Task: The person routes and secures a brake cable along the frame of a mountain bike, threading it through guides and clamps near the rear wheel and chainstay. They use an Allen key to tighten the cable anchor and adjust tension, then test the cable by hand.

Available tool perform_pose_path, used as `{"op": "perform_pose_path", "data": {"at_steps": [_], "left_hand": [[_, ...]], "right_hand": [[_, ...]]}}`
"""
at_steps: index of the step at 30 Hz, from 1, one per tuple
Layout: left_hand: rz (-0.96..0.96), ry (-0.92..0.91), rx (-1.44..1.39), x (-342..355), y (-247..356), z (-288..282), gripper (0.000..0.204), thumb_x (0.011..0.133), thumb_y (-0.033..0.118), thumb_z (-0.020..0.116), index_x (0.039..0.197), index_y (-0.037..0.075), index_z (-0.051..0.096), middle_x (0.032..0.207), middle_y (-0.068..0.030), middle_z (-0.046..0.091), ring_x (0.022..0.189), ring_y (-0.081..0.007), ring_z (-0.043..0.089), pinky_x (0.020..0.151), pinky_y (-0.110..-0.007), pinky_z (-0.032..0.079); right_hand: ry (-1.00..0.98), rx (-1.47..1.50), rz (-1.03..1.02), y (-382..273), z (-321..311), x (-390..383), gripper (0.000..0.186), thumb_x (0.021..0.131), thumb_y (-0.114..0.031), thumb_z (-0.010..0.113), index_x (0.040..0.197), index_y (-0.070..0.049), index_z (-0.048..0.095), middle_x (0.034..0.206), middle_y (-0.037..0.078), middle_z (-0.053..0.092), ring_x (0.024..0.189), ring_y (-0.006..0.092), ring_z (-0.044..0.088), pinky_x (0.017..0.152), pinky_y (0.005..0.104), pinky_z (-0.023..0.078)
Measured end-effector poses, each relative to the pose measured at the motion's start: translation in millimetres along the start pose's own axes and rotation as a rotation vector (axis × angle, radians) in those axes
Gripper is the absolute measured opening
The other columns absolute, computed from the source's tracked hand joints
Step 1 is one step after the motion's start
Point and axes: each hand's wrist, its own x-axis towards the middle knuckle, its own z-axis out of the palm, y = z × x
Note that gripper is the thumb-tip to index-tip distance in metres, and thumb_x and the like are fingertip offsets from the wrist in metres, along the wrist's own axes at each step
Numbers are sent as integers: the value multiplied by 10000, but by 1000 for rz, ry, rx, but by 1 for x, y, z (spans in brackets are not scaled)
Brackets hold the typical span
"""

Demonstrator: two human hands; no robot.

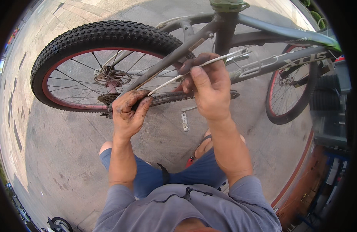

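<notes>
Both hands are on a thin white cable housing stretched in front of the bicycle. My left hand, its fingers blackened with grease, pinches the lower left end. My right hand grips the housing farther up, between thumb and fingers. From there it runs up right toward the grey bicycle frame. Behind my left hand are the rear sprockets and the chain. The knobby rear tire on its red rim lies to the upper left.
A pedal hangs below the chain. The front wheel stands at the right, with stacked tires on a rack beyond. Near my foot is a small red object. At the lower left edge is another small wheel.
</notes>
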Motion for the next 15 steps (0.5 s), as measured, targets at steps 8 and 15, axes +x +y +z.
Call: {"op": "perform_pose_path", "data": {"at_steps": [8,15], "left_hand": [[0,-302,4,11,-1,-18,163,768,27,678,905,-50,637,753,-162,623,651,-292,599,614,-314,468],[165,77,182,-22,-36,14,200,772,-16,653,972,-19,642,730,-138,588,640,-304,572,606,-348,451]], "right_hand": [[-125,-20,-8,20,-38,-11,136,938,-89,555,1063,-56,513,967,153,643,696,133,587,598,281,505],[-86,-76,-78,46,-41,3,162,924,-131,599,1067,-69,555,921,91,653,711,171,625,588,297,503]]}}
